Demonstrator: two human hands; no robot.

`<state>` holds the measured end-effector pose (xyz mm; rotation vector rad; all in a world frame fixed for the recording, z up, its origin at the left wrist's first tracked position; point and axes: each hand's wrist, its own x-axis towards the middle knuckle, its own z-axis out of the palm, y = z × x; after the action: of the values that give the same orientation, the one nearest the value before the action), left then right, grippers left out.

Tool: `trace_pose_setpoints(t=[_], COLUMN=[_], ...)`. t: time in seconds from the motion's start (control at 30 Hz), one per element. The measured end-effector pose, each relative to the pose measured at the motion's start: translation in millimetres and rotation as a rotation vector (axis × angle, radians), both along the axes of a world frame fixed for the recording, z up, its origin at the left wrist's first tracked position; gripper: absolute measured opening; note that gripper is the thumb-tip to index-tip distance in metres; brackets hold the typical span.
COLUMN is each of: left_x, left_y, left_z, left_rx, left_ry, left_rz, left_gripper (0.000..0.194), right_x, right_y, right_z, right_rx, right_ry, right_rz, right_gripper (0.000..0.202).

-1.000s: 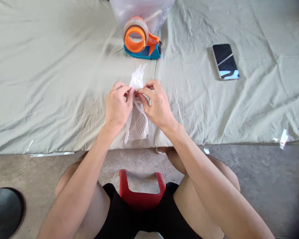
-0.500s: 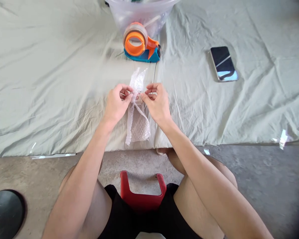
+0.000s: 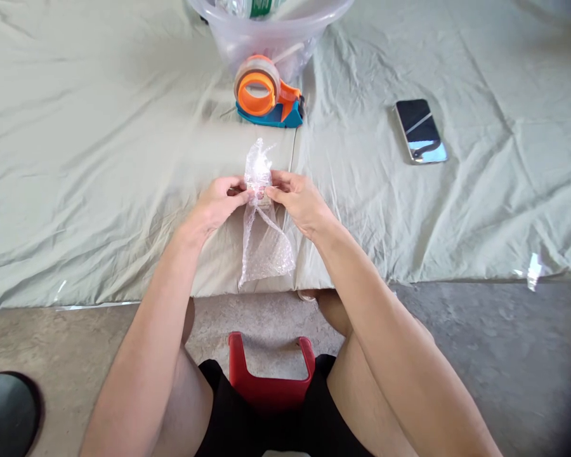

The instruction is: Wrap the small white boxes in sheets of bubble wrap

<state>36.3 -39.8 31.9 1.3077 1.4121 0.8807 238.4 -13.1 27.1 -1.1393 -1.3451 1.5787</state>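
A strip of clear bubble wrap [image 3: 268, 254] lies lengthwise near the table's front edge, its far end bunched up. Around its middle it is folded over a small object [image 3: 263, 200], which I cannot make out well. My left hand [image 3: 221, 202] pinches the wrap from the left, thumb on top. From the right, my right hand [image 3: 295, 198] grips the same wrapped part between thumb and fingers. The fingertips of both hands are close together, partly hidden by the plastic.
Beyond the wrap stands an orange and blue tape dispenser [image 3: 266, 95], in front of a translucent plastic tub [image 3: 276, 38]. A smartphone [image 3: 419, 130] lies on the cloth [image 3: 99, 127] to the right. Below, a red stool [image 3: 271, 384] and a round black base [image 3: 7, 412] show.
Both hands have closed in on the wrapped part, fingers now reaching along its sides. The near flap of bubble wrap spreads a little more to the right. The view has shifted slightly.
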Motion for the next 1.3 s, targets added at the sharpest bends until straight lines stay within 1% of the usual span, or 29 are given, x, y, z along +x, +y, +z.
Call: trace_pose_setpoints(t=[0.07,0.17,0.27,0.37,0.43,0.53,0.57,0.6,0.67,0.7,0.8,0.83,0.9,1.03,1.1,1.17,1.3], left_x=[3.1,8.4,11.8,13.8,15.6,18.7,19.6,20.3,20.7,20.4,18.2,17.0,14.5,9.6,8.1,7.2,5.1], left_y=[-2.6,-7.2,-11.5,-14.0,-14.2,-13.5,-13.4,-13.4,-14.1,-14.7,-17.2,-18.2,-20.5,-30.3,-38.9,-48.6,-61.5], left_z=[0.1,1.2,0.0,-7.9,-15.8,-25.4,-27.0,-27.9,-27.6,-26.8,-24.1,-23.0,-20.6,-13.9,-10.7,-8.7,-10.6], left_rx=[0.056,0.189,0.324,0.481,0.595,0.722,0.742,0.754,0.768,0.779,0.833,0.849,0.871,0.847,0.823,0.81,0.789], left_ry=[0.019,0.12,0.251,0.318,0.329,0.324,0.319,0.318,0.345,0.381,0.545,0.595,0.662,0.693,0.734,0.816,0.936], left_rz=[0.022,0.077,0.092,0.087,0.072,0.07,0.079,0.091,0.104,0.095,0.043,0.022,-0.022,-0.121,-0.144,-0.144,-0.17], left_gripper=[0.001,0.012,0.019,0.019,0.016,0.019,0.018,0.023,0.041,0.043,0.031,0.029,0.029,0.033,0.039,0.045,0.054], right_x=[-0.8,-1.1,-1.3,-2.3,-3.3,-5.3,-6.1,-6.8,-7.9,-8.0,-5.9,-4.2,0.5,14.6,22.8,30.6,39.6], right_y=[-0.7,-1.7,-2.8,-3.0,-2.7,-3.9,-5.2,-6.8,-10.4,-12.0,-14.1,-13.8,-12.5,-11.4,-13.1,-16.7,-30.6], right_z=[1.0,1.0,-1.4,-7.3,-12.1,-17.9,-19.0,-19.8,-20.5,-20.6,-21.0,-21.0,-20.6,-16.4,-13.6,-11.7,-11.4], right_rx=[0.028,0.089,0.216,0.338,0.398,0.478,0.502,0.526,0.584,0.618,0.715,0.739,0.775,0.823,0.839,0.848,0.882], right_ry=[-0.05,-0.148,-0.2,-0.241,-0.271,-0.294,-0.291,-0.285,-0.273,-0.27,-0.262,-0.259,-0.251,-0.261,-0.314,-0.399,-0.59], right_rz=[-0.02,-0.07,-0.085,-0.111,-0.13,-0.142,-0.141,-0.145,-0.164,-0.172,-0.163,-0.148,-0.106,0.008,0.067,0.138,0.261], right_gripper=[0.013,0.014,0.015,0.016,0.02,0.024,0.023,0.023,0.021,0.022,0.023,0.024,0.024,0.025,0.036,0.051,0.076])
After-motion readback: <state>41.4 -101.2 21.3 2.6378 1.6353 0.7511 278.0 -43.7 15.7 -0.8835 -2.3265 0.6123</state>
